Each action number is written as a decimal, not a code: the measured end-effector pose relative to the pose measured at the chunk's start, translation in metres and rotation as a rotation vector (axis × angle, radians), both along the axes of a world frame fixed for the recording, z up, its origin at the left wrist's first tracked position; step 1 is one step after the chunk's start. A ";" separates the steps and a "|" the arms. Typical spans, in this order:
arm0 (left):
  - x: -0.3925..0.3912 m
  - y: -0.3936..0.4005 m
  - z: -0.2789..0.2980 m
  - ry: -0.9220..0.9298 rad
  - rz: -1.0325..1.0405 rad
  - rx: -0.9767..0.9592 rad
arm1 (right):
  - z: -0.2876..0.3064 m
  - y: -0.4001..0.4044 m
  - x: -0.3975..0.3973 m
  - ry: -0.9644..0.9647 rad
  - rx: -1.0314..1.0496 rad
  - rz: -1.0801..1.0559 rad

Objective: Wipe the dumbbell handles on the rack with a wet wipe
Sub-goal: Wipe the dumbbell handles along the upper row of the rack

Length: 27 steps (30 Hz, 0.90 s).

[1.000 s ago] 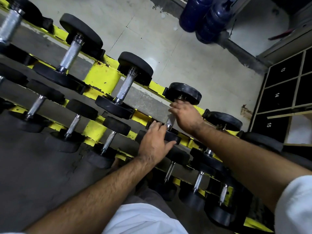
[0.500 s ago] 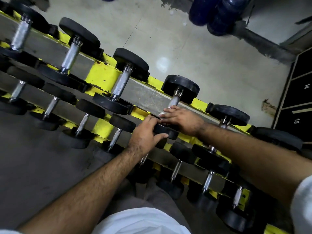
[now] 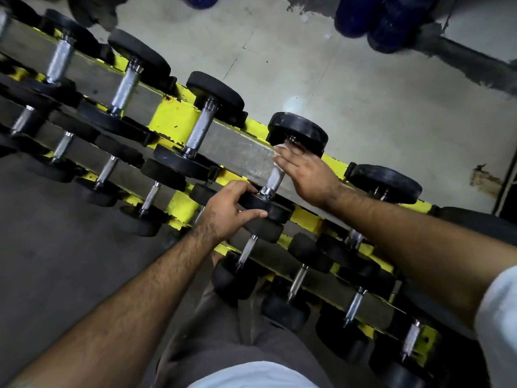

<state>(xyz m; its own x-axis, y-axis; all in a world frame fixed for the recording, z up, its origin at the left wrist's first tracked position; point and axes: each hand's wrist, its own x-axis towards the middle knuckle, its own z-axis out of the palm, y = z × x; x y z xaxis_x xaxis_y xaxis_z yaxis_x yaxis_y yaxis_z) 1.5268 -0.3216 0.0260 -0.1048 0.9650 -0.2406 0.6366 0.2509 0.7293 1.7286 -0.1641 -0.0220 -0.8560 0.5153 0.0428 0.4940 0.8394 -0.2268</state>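
A black dumbbell lies across the top tier of the yellow rack (image 3: 173,121), its chrome handle (image 3: 273,181) running up toward the far weight (image 3: 298,130). My right hand (image 3: 307,175) wraps the upper part of that handle, with a white wet wipe (image 3: 280,148) showing at the fingertips just below the far weight. My left hand (image 3: 229,208) grips the dumbbell's near weight (image 3: 268,207), thumb on its front face. Most of the wipe is hidden under my right fingers.
More dumbbells sit to the left on the top tier (image 3: 200,130) and on lower tiers (image 3: 149,196). Another one (image 3: 386,183) lies right of my right wrist. Blue water jugs (image 3: 391,21) stand on the tiled floor beyond the rack.
My right hand slid up the handle from its near end to just under the far weight. My left hand stayed on the near weight. The camera view shifted slightly.
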 end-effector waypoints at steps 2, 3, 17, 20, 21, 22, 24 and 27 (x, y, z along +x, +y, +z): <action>0.000 0.000 0.000 0.008 0.004 -0.002 | -0.004 -0.009 0.000 0.003 0.009 0.123; 0.000 0.000 0.000 0.007 0.010 -0.002 | -0.002 -0.006 0.000 0.010 0.013 0.177; 0.014 0.003 0.010 0.082 -0.002 -0.090 | 0.036 -0.043 -0.008 0.044 -0.132 -0.065; 0.032 0.004 0.017 0.217 -0.035 -0.072 | 0.051 -0.061 -0.003 0.227 -0.332 -0.427; 0.038 0.001 0.021 0.276 -0.052 -0.057 | 0.055 -0.067 0.000 0.270 -0.412 -0.531; 0.045 -0.002 0.025 0.339 -0.071 -0.040 | 0.058 -0.073 0.005 0.303 -0.486 -0.615; 0.058 -0.007 0.031 0.451 -0.115 0.015 | 0.061 -0.079 0.016 0.363 -0.595 -0.743; 0.076 -0.018 0.039 0.488 -0.188 0.125 | 0.069 -0.089 0.037 0.404 -0.652 -0.848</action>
